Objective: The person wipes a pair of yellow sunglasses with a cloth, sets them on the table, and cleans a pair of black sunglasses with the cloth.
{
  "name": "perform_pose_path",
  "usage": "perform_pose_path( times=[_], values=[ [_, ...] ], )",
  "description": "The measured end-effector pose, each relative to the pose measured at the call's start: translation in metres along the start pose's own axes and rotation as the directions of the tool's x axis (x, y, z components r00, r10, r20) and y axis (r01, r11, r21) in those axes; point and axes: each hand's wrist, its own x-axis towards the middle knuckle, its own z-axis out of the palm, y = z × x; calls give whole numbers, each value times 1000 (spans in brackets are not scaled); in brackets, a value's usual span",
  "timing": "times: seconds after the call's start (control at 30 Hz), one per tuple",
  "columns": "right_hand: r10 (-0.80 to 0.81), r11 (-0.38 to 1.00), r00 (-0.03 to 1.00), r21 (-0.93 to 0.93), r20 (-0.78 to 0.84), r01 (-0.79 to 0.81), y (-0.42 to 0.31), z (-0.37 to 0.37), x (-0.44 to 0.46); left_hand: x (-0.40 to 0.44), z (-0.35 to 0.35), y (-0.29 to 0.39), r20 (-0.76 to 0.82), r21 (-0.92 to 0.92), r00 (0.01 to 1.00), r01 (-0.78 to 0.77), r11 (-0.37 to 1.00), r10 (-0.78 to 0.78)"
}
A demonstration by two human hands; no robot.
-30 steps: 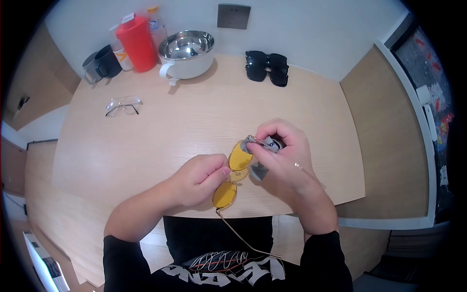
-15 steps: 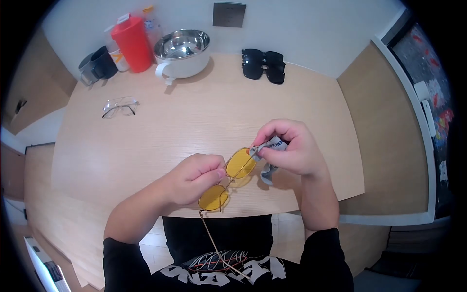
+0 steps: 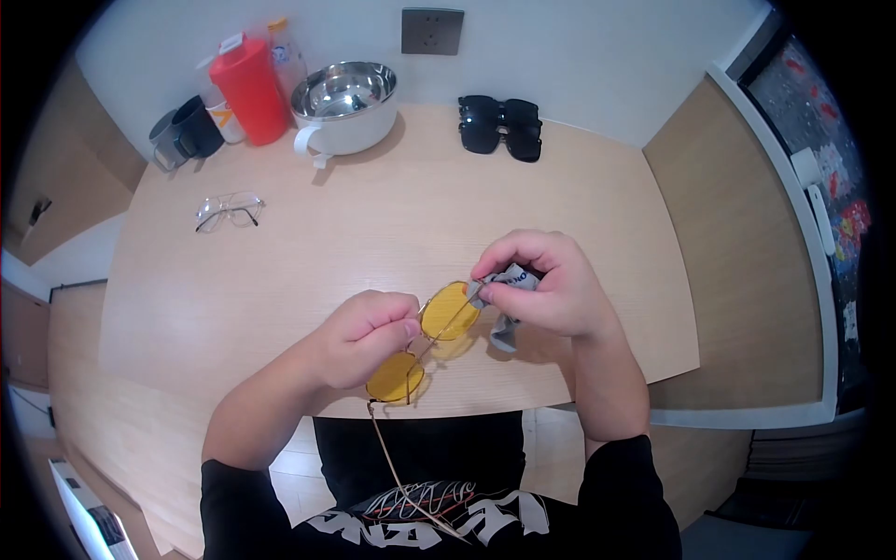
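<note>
Yellow-tinted glasses (image 3: 451, 312) with thin metal frames are held above the front part of the wooden table. My left hand (image 3: 369, 338) is closed on their middle, between the two lenses. My right hand (image 3: 546, 285) pinches a grey cloth (image 3: 505, 331) around a thin metal temple near the upper lens. Part of the cloth hangs below my right fingers. The other temple points down past the table's front edge, over the black shirt.
Clear glasses (image 3: 230, 212) lie at the left of the table (image 3: 308, 233). Dark sunglasses (image 3: 500, 128) are at the back. A steel-lined white bowl (image 3: 347, 121), a red container (image 3: 250, 91), a bottle and dark mugs (image 3: 198, 127) stand at the back left.
Both hands and the yellow glasses have shifted left. The cloth has moved from the upper lens onto the temple, which now crosses in front of that lens.
</note>
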Motion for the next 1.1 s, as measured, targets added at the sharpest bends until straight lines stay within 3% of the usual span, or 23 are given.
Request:
perform_pose_path(
  times=[0.1,0.27,0.4,0.5,0.6,0.7,0.8,0.9,1.03,1.1],
  values=[
    [36,999,994,-4,-104,-37,2,8,2,-1,-1,-1,-59,3,997,-58,998,59],
    [169,982,985,95,-41,-164,-3,7,2,-3,-5,-9,-133,-117,988,-95,989,79],
    [163,983,970,113,-182,-144,2,18,4,-1,2,-8,-145,-72,985,-106,992,95],
    [256,967,949,53,-184,-251,3,28,7,1,3,-12,-141,11,980,-140,990,140],
    [322,936,947,150,0,-318,4,39,7,1,2,-11,-163,77,970,-172,982,183],
    [295,944,934,209,-202,-253,3,40,6,1,3,-16,-179,71,962,-197,978,206],
    [352,903,905,339,-237,-263,-12,38,10,2,5,-18,-180,75,961,-201,977,212],
    [339,902,941,283,2,-326,12,45,11,1,7,-13,-215,115,951,-203,972,224],
    [256,951,933,239,-255,-195,12,47,13,4,9,-16,-223,36,953,-202,979,205],
    [292,925,913,328,-284,-194,7,44,14,4,11,-17,-217,11,956,-198,980,195]
  ],
)
